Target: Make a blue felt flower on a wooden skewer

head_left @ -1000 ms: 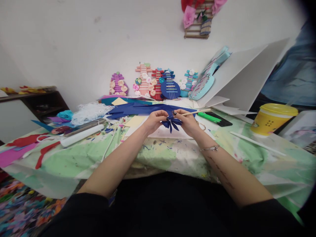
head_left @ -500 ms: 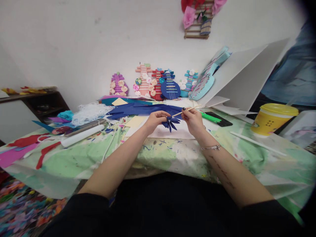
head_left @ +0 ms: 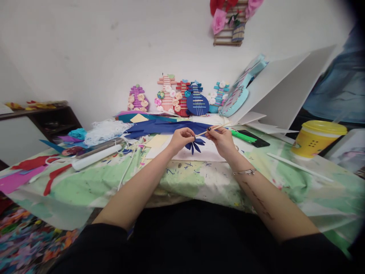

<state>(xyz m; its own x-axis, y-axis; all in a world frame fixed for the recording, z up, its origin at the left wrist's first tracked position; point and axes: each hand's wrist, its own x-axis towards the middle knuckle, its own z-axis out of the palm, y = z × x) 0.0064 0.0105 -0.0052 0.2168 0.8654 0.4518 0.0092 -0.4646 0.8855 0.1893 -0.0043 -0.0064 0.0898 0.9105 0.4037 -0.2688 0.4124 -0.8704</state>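
Note:
Over the middle of the table, my left hand (head_left: 182, 139) pinches a dark blue paper flower (head_left: 195, 146) whose narrow petals fan out below the fingers. My right hand (head_left: 221, 140) is closed on a thin wooden stick (head_left: 202, 133). The stick's near end meets the flower at my left fingertips, and its other end points up to the right past my right hand. White paper (head_left: 182, 154) lies beneath both hands, and blue paper sheets (head_left: 162, 127) are spread just behind them.
Behind stand several small lute-shaped crafts (head_left: 197, 104). A green cutter (head_left: 243, 136) rests on a black phone-like slab, right. Farther right are a white stick (head_left: 299, 167) and a yellow cup (head_left: 316, 140). White string (head_left: 107, 131) and red scraps (head_left: 55, 178) lie left.
The flower has turned in my left fingers, so its petals spread lower and more openly. My right hand has shifted slightly left along with the stick.

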